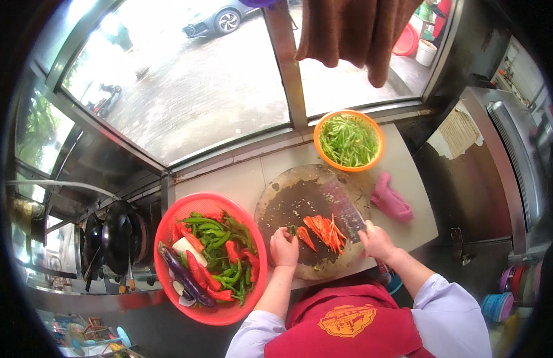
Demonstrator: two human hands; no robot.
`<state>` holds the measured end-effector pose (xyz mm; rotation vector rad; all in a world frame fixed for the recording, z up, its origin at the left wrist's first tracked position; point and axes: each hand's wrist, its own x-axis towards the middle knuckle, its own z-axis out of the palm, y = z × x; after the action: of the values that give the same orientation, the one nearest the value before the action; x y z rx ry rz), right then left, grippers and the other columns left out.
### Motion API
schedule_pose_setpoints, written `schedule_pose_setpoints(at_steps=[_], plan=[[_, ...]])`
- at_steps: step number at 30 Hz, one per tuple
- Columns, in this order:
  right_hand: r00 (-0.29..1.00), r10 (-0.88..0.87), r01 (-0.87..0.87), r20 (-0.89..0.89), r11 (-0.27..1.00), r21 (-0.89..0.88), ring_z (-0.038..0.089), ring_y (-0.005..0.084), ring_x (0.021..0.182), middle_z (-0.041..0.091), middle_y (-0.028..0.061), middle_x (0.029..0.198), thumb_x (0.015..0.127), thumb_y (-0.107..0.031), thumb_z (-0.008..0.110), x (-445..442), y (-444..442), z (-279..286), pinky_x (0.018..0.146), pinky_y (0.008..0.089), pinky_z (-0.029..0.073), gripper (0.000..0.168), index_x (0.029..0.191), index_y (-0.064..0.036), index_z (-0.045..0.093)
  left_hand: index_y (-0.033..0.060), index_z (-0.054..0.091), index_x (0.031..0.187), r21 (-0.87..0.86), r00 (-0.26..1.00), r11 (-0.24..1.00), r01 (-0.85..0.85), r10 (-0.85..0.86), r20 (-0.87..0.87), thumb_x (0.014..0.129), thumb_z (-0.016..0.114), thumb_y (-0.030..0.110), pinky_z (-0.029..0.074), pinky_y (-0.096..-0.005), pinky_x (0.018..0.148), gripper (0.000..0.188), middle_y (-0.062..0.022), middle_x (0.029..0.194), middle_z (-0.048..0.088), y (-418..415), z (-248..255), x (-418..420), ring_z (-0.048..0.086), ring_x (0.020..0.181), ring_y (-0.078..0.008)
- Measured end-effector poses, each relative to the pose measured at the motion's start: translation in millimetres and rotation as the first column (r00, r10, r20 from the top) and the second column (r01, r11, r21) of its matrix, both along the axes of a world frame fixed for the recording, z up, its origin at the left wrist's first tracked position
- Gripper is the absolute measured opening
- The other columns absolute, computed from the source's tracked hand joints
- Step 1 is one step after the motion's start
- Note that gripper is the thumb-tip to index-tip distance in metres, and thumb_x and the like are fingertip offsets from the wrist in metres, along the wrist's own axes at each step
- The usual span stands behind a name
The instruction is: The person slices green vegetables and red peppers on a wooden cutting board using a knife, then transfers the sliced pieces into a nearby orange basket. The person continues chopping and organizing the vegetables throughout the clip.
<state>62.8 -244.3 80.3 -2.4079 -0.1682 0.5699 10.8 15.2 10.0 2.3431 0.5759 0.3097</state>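
Note:
My right hand (377, 239) grips the handle of a cleaver (343, 206), whose wide blade lies over the right part of a round chopping board (285, 197). Just left of the blade is a heap of sliced red pepper (325, 230). My left hand (284, 247) is at the board's lower left, its fingertips at the stem end of a red pepper piece (306, 238); whether they grip it I cannot tell. At the left, a red plastic basket (209, 318) holds green peppers (218, 232), red peppers (200, 270), an eggplant (184, 277) and a white vegetable piece (189, 251).
Behind the board, an orange basket (319, 154) holds shredded green vegetable (350, 141). A pink cloth (391, 199) lies to the board's right. A window frame (287, 67) borders the counter's far side, with a brown cloth (352, 36) hanging there. Black woks (120, 237) stand at the left.

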Motion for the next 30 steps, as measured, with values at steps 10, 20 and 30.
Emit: schedule_pose_setpoints(at_steps=[10,20,30], plan=[[0.973,-0.069,0.088,0.221,0.993,-0.078,0.056,0.0430,0.073,0.058,0.0270,0.075,0.086,-0.018,0.050,-16,-72,12,0.063,0.0499,0.043,0.026,0.098,0.004,0.046,0.0018,0.055,0.096,-0.511,0.955,0.807,0.295,-0.270,0.126,0.075,0.065,0.006,0.047,-0.0269,0.071,0.024,-0.0062,0.081,0.058,-66,33,-39,0.057,0.074,-0.0152],[0.970,0.138,-0.112,0.200,0.985,-0.135,0.056,0.0436,0.069,0.058,0.0253,0.071,0.085,-0.020,0.051,-41,-18,1,0.061,0.0503,0.044,0.023,0.093,0.002,0.046,0.0012,0.058,0.101,-0.221,0.767,0.736,0.640,-0.593,0.245,0.077,0.065,0.015,0.045,-0.0325,0.086,0.029,-0.0130,0.107,0.056,-45,90,-30,0.055,0.100,-0.0261],[0.874,0.487,-0.485,0.000,0.870,-0.087,0.057,0.0423,0.074,0.060,0.0241,0.075,0.084,-0.026,0.050,-44,47,-17,0.067,0.0504,0.044,0.024,0.089,-0.003,0.048,0.0019,0.060,0.092,0.178,0.985,0.978,-0.112,0.086,0.151,0.073,0.066,0.018,0.044,-0.0352,0.082,0.025,-0.0120,0.095,0.059,138,100,-41,0.055,0.093,-0.0285]])
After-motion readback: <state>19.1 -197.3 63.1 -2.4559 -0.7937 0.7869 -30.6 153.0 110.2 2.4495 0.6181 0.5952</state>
